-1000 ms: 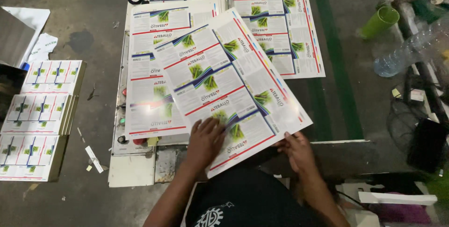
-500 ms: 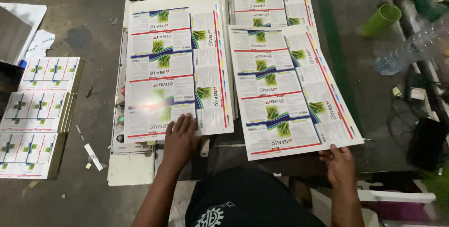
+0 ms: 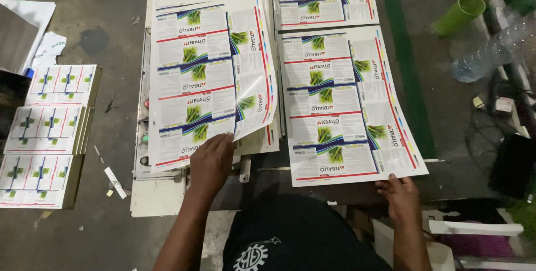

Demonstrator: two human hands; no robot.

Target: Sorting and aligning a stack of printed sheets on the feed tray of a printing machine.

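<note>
Pinching the near corner of the top printed sheet [image 3: 209, 75] with our left hand [image 3: 211, 162], we grip the right-hand sheet's [image 3: 343, 106] near edge with our right hand [image 3: 399, 195].

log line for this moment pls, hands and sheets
left hand: lifting corner of top printed sheet on left stack | right hand: gripping near edge of right printed sheet | green cup: upper right
</note>
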